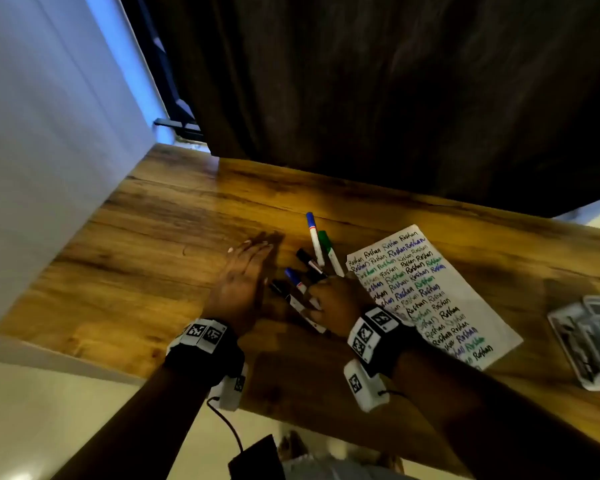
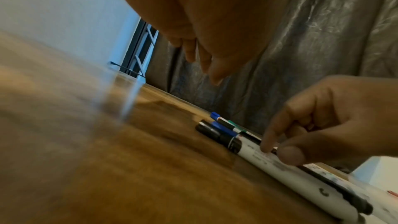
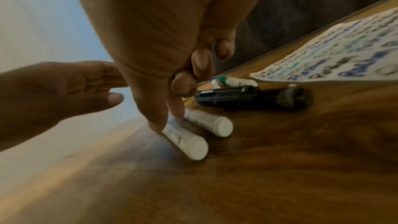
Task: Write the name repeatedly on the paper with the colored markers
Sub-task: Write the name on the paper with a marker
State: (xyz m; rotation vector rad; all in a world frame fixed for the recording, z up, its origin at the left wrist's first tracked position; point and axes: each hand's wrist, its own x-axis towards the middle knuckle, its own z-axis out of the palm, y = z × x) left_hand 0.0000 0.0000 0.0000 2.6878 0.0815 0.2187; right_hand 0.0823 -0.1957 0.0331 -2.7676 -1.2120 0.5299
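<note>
A white paper (image 1: 465, 306) filled with a name written in black, blue and green lies on the wooden table (image 1: 170, 237), right of centre. Several capped markers lie in a loose bunch left of it: a blue-capped one (image 1: 311, 227), a green-capped one (image 1: 325, 241), and black and blue ones nearer me. My right hand (image 1: 326, 296) is down on the bunch. Its thumb and index finger pinch the white barrel of the nearest black-capped marker (image 2: 254, 152), which still lies on the table. My left hand (image 1: 246, 265) hovers flat with straight fingers just left of the markers, holding nothing.
A stack of black-and-white printed cards (image 1: 589, 341) sits near the table's right edge. A dark curtain (image 1: 395, 98) hangs behind the table and a white wall (image 1: 49, 133) stands along its left side. The table's front edge is close under my wrists.
</note>
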